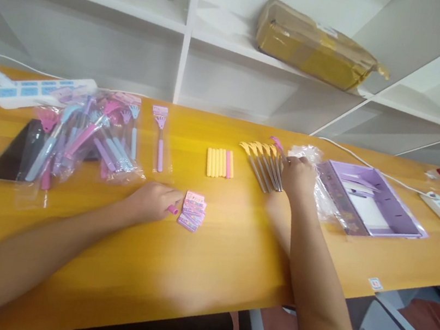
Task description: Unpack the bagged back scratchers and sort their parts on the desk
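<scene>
My left hand point(154, 203) is closed around a pink handle tube point(172, 210), whose end pokes out beside a small stack of printed cards point(192, 211). At the right, my right hand point(299, 176) is closed on the rod of a pink hand-shaped back scratcher head point(276, 142). Just left of that hand lie several yellow back scratcher heads on metal rods point(262, 163), side by side. A row of yellow handle tubes point(215, 162) with one pink tube point(228, 164) lies between my hands, farther back.
Bagged back scratchers point(96, 135) are heaped at the left by a power strip point(43, 91); one bagged scratcher point(160, 145) lies apart. Clear plastic bags point(325, 194) and a purple tray point(395, 232) are at the right. A taped parcel point(316, 47) sits on the shelf above.
</scene>
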The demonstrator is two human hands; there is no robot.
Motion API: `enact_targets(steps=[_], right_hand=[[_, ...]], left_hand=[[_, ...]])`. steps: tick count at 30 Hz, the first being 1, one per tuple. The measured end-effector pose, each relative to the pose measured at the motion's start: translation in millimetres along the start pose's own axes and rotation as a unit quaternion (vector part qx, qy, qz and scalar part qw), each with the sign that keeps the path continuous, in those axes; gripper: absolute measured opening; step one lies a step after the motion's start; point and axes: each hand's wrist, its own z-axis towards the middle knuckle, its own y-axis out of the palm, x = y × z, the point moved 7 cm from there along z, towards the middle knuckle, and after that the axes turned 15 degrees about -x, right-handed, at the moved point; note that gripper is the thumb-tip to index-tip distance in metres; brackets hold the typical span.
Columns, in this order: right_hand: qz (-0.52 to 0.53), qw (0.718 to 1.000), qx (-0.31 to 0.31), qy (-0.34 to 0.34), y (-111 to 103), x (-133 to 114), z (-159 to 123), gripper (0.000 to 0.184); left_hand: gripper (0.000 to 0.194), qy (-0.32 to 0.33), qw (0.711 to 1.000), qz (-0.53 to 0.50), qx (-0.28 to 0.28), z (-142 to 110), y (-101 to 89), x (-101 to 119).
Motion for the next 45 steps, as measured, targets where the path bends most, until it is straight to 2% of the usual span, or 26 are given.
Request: enact_targets(steps=[4, 11, 14, 16, 19, 21, 23, 24, 25, 27, 28, 30, 34, 39, 41, 45], right_hand=[[-0.005, 0.999, 0.027, 0.023, 10, 1, 0, 0.047], [-0.033, 0.999, 0.022, 0.026, 21, 0, -1, 0.04], [-0.01, 0.999, 0.046, 0.016, 20, 4, -1, 0.034], [0.018, 0.997, 0.076, 0.002, 14, 3, -4, 0.031], [0.079, 0.99, 0.108, -0.042, 1, -13, -14, 0.031], [0.132, 0.981, 0.086, -0.114, -4, -38, -22, 0.031], [0.174, 0.957, 0.023, -0.23, -4, -75, -30, 0.029], [0.184, 0.94, -0.015, -0.289, -3, -93, -34, 0.036], [0.186, 0.922, -0.051, -0.336, -2, -110, -36, 0.051], [0.178, 0.899, -0.115, -0.384, 3, -133, -36, 0.091], [0.175, 0.893, -0.142, -0.39, 6, -139, -33, 0.105], [0.175, 0.881, -0.188, -0.398, 9, -147, -26, 0.115], [0.179, 0.857, -0.221, -0.43, 7, -150, -21, 0.108], [0.182, 0.857, -0.219, -0.43, 9, -147, -20, 0.108], [0.184, 0.857, -0.215, -0.432, 11, -148, -20, 0.107], [0.184, 0.864, -0.186, -0.429, 10, -146, -21, 0.107]], left_hand=[[0.02, 0.007, 1.0, 0.003, 0.005, 1, -1.5, 1], [0.018, -0.02, 0.999, -0.024, -0.011, 2, 2.5, -6], [0.016, -0.041, 0.995, -0.087, -0.013, 2, 2.0, -9], [0.014, -0.071, 0.986, -0.153, 0.006, 1, -0.4, -11], [0.035, -0.12, 0.962, -0.241, 0.055, 0, -4.0, -13], [0.039, -0.133, 0.953, -0.263, 0.076, 1, -5.1, -14], [0.037, -0.136, 0.951, -0.266, 0.082, 3, -5.0, -14], [0.036, -0.137, 0.951, -0.266, 0.08, 4, -4.2, -14], [0.036, -0.139, 0.951, -0.266, 0.077, 5, -3.1, -15], [0.038, -0.14, 0.952, -0.263, 0.068, 5, -0.6, -16], [0.039, -0.139, 0.953, -0.261, 0.065, 5, 0.6, -16], [0.038, -0.137, 0.954, -0.259, 0.064, 5, 2.5, -17], [0.033, -0.137, 0.956, -0.25, 0.065, 5, 2.6, -18], [0.029, -0.136, 0.963, -0.223, 0.068, 12, -2.7, -13], [0.039, -0.161, 0.955, -0.238, 0.068, 14, -0.5, -13], [0.085, -0.213, 0.92, -0.32, 0.077, 21, 9.8, -17]])
